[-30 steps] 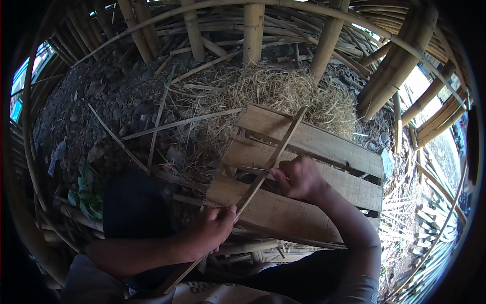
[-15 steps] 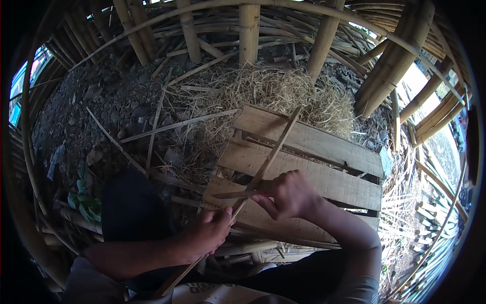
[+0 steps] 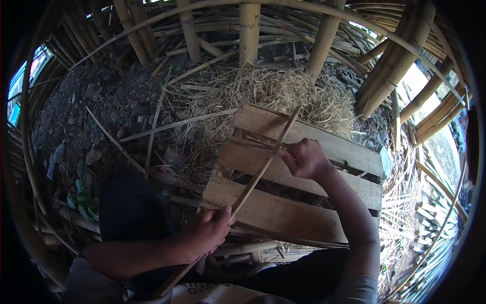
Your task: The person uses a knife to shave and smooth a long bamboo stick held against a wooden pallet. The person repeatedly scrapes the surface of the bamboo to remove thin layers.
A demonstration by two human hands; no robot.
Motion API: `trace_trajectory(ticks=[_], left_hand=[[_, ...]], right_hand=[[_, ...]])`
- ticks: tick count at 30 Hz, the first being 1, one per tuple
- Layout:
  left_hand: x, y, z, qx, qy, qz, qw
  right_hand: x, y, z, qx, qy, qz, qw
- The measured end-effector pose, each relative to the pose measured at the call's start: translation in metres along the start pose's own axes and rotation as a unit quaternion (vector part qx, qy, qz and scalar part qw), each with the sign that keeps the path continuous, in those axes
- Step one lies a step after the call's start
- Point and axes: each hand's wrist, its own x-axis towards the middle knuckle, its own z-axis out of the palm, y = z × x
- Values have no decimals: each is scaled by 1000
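The bamboo strip (image 3: 253, 186) is tan with a darker brown edge, set against the pale honey-brown of the slatted tabletop (image 3: 286, 206), which dark gaps divide into broad stripes. Straw (image 3: 276, 86) shows dull gold beside speckled grey-brown soil (image 3: 76, 114), the leaves (image 3: 83, 201) are green, the trousers (image 3: 129, 207) near-black, and the bamboo posts (image 3: 248, 35) yellowish-brown.

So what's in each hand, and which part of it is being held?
The left hand grips a bamboo strip partway along its length. The right hand grips what looks like a knife, apparently by its handle, hidden in the fist.
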Motion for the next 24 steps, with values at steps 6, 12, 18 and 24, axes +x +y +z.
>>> trace_trajectory(ticks=[6, 12, 18, 24], left_hand=[[-4, -5, -6, 3, 12, -16, 1000], [-2, 5, -3, -24, -16, -14, 999], [-5, 4, 1, -13, -5, -13, 1000], [-6, 2, -2, -33, -1, -31, 999]], right_hand=[[-3, -44, 1, -4, -42, -70, 997], [0, -20, -8, -67, 34, -66, 995], [-1, 23, 4, -21, -43, 6, 999], [2, -31, -6, -28, -69, -48, 996]])
